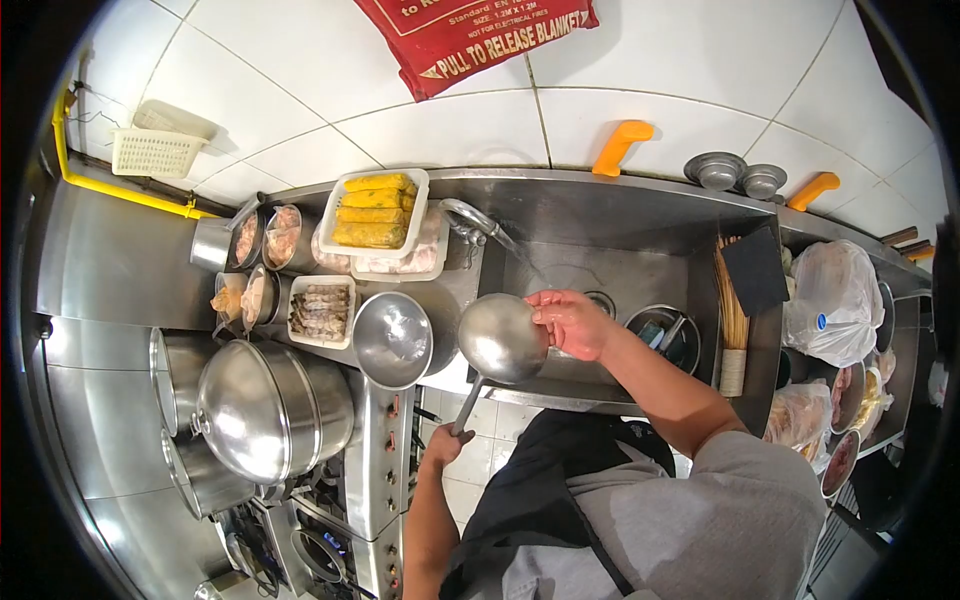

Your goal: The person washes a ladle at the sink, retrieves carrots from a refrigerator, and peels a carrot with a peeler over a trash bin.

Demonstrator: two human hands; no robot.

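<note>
My left hand (447, 443) is closed round the handle end of a large steel ladle (502, 338). The ladle's rounded underside faces up, over the near left edge of the sink (590, 262). My right hand (572, 322) touches the right side of the ladle's bowl, fingertips on its rim; part of the fingers is hidden. Just left of the ladle stands a steel bowl (392, 340) on the counter. Behind the ladle, the tap (480, 222) points into the sink, and water seems to run from it.
Food trays (375, 212) and small containers stand at the back left. A lidded steamer pot (265, 410) sits on the stove at left, near a lit burner. The sink holds a round pot (665, 338); skewers (733, 300) and plastic bags (832, 300) are at right.
</note>
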